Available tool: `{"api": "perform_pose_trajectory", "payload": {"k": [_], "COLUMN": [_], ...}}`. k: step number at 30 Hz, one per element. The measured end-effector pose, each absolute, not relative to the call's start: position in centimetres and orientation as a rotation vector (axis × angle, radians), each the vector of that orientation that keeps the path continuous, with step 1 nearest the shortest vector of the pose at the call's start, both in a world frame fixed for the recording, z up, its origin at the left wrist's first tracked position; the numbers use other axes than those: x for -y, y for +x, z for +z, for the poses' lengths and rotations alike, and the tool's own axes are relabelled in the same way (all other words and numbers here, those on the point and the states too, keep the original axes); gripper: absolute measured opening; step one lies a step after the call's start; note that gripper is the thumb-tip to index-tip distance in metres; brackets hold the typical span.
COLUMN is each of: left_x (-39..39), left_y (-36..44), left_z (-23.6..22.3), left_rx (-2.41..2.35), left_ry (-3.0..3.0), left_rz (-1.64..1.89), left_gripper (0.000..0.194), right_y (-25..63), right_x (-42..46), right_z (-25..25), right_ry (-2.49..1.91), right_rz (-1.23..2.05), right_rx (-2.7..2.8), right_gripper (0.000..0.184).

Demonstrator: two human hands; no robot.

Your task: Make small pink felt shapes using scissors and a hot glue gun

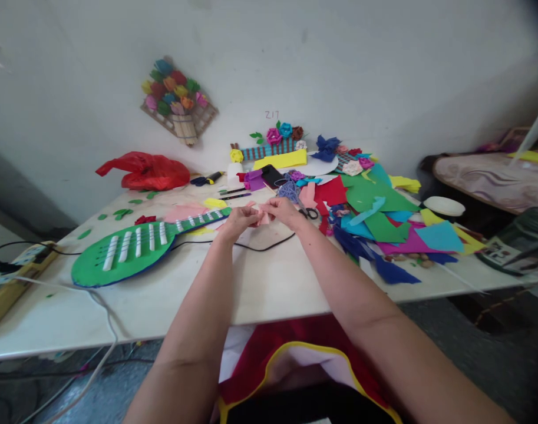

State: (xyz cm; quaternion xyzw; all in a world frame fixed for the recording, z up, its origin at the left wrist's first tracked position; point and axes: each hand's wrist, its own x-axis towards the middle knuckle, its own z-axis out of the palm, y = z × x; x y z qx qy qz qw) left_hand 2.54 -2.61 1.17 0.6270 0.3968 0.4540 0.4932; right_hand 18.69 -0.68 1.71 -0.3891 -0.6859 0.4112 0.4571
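Observation:
My left hand and my right hand meet over the middle of the white table. Both pinch a small pink piece of paper or foam between their fingertips, just above the tabletop. A thin black cord runs across the table under my hands. A green guitar-shaped craft with white strips lies to the left of my left hand. Black scissors lie just right of my right hand.
A heap of coloured sheets covers the table's right side. Paper flowers, a phone and pens sit at the back. A red plastic bag lies back left. A power strip sits far left. A bed stands on the right.

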Motion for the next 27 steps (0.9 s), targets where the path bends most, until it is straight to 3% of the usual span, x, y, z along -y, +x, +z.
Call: {"api": "perform_pose_trajectory", "payload": {"k": [5,11,19,27], "left_x": [2.3,2.0,2.1,2.2], "left_y": [2.3,2.4,2.8,2.8], "left_z": [1.0,0.7,0.9,1.2], "left_rx": [-0.931,-0.854,-0.842,-0.823], "left_ry": [1.343,1.27,1.217,1.21], "left_rz": [1.289,1.349,1.35,1.384], "left_gripper": [0.033,0.027,0.025,0.024], "right_y": [18.8,18.5,17.5,17.4], "right_x": [0.4,1.0,1.4,1.4], "right_z": [1.8,1.5,1.7,1.6], "right_ry": [-0.982,-0.806,-0.849,-0.814], "right_rz": [1.286,1.577,1.473,1.523], "right_rx": [1.435,1.618,1.504,1.522], "right_gripper": [0.045,0.033,0.025,0.032]}}
